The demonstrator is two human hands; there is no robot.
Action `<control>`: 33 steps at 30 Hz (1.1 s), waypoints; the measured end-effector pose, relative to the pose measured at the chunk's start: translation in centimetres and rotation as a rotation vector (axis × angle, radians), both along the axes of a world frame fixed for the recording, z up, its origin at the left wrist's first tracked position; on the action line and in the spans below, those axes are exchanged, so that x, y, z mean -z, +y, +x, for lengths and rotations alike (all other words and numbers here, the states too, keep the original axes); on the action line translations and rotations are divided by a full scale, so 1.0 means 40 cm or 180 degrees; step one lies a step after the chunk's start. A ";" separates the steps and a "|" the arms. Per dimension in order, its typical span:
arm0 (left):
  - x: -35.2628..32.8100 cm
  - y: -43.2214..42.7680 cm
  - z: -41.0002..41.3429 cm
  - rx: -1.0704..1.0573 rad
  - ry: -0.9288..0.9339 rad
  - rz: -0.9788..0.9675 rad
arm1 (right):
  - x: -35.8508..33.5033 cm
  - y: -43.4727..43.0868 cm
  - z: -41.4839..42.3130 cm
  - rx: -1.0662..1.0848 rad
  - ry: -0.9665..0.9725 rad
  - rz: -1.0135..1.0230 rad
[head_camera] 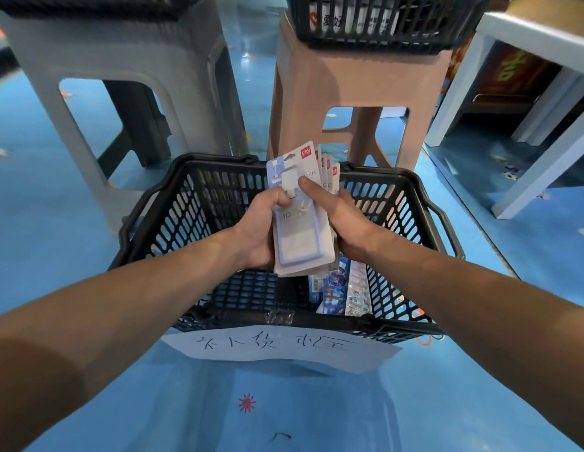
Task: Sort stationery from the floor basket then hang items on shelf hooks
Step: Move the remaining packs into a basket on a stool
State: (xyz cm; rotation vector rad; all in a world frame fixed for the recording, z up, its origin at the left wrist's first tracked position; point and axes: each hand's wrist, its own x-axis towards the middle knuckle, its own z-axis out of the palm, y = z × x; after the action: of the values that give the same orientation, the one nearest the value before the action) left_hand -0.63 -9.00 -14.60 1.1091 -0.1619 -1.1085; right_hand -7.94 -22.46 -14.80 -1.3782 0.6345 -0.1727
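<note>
A black plastic floor basket sits on the blue floor in front of me, with a white handwritten paper label on its near side. Above it I hold a fanned stack of packaged ID card holders with red brand tags. My left hand grips the stack from the left, thumb on the front pack. From the right, my right hand grips the same stack, its thumb pressing the top pack's clip. Several colourful packets lie in the basket's right part.
A grey stool stands behind the basket at left and a pink stool at centre, which carries another black basket. A pale blue table frame is at right. Blue floor surrounds the basket.
</note>
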 end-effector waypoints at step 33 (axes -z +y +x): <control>-0.535 0.161 -0.045 0.0179 0.0027 0.1036 | -0.513 0.119 -0.100 -0.0463 0.0413 0.1047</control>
State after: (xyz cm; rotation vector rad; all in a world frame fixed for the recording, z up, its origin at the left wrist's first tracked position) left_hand -2.43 -2.57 6.79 1.3956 -0.0048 -1.2177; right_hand -11.95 -17.69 5.73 -1.1171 0.6359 0.1344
